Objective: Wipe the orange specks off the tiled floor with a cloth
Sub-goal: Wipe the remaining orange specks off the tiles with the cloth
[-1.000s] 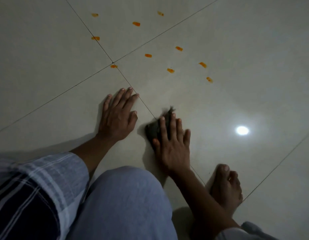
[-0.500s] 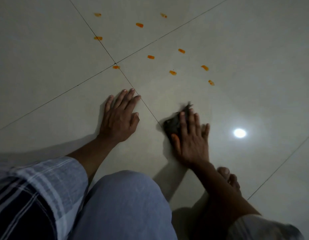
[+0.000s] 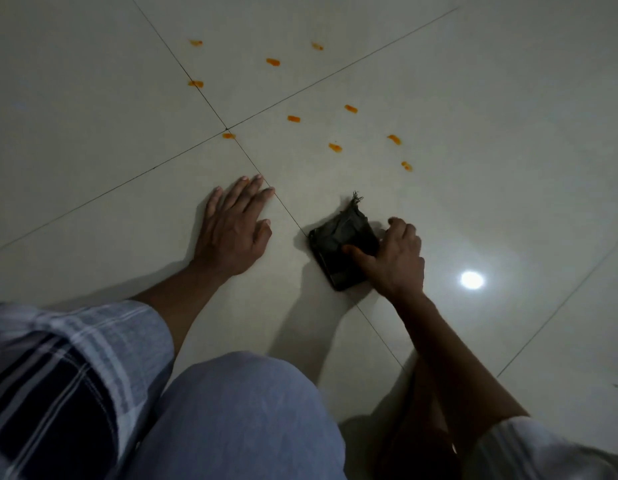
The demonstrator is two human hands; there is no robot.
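Bracing yourself in the head view, your left hand (image 3: 233,233) lies spread flat on the tiled floor (image 3: 508,98), likely carrying your weight. Your right hand (image 3: 395,259) grips the folded dark cloth (image 3: 338,247) by its edge, thumb on top, apparently readying it. Beyond both hands, the orange specks (image 3: 294,118) remain unwiped.

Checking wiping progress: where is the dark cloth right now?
In the head view, the dark folded cloth lies on the pale tiled floor, gripped by the right hand, short of the orange specks.
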